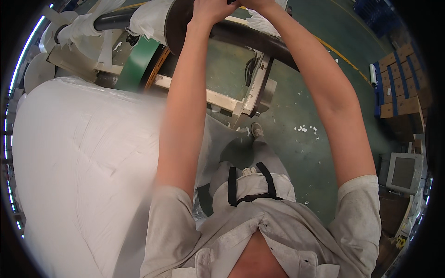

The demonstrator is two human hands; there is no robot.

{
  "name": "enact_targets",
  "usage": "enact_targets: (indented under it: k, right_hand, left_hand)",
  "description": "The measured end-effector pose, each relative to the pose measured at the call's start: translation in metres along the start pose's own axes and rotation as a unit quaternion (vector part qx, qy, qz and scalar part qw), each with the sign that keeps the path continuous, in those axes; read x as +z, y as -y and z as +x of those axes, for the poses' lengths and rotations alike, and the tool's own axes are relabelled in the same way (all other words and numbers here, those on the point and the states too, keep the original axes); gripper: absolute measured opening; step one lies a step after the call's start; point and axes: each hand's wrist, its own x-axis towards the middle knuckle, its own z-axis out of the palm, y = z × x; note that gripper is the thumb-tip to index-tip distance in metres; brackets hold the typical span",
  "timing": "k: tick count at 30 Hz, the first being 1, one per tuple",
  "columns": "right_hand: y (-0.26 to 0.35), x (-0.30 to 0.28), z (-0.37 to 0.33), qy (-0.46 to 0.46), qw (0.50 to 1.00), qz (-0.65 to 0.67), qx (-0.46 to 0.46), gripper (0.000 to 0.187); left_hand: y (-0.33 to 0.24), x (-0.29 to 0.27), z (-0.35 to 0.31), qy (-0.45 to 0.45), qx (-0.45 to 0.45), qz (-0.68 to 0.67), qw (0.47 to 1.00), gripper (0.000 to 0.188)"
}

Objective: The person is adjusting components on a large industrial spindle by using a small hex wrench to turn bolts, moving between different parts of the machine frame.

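Both my arms stretch forward to the top edge of the head view. My left hand (pixel 214 8) and my right hand (pixel 260 3) are close together there, their fingers mostly cut off or hidden. A small dark part shows between them, too little to name. Just below the hands runs a thick black bar (pixel 259 41), sloping down to the right behind my right forearm. Beside my left wrist a black round disc (pixel 175 30) sits on the bar. White plastic film (pixel 149 21) is bunched around the bar left of the disc.
A large bundle of white plastic film (pixel 88 157) fills the left side, against my left arm. Ahead stands a cream metal frame (pixel 222 99) with a green panel (pixel 136 65). White scraps (pixel 306 129) litter the green floor. Stacked cartons (pixel 401 83) and a grey monitor (pixel 404 172) stand right.
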Motion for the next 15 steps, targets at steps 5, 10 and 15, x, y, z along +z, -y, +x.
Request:
enact_targets:
  k: [5, 10, 15]
  right_hand:
    - [-0.017, 0.001, -0.003, 0.007, 1.000, -0.022, 0.006, 0.048]
    - [-0.007, 0.011, 0.003, -0.001, 1.000, 0.022, -0.011, 0.048]
    - [-0.008, 0.012, -0.001, -0.024, 0.999, 0.011, -0.032, 0.047]
  left_hand:
    - [-0.011, 0.008, 0.004, -0.002, -0.001, -0.015, 1.000, 0.044]
    - [-0.001, 0.002, -0.003, -0.028, -0.012, -0.006, 1.000, 0.041]
    - [-0.002, 0.001, 0.000, -0.013, -0.015, 0.011, 1.000, 0.042]
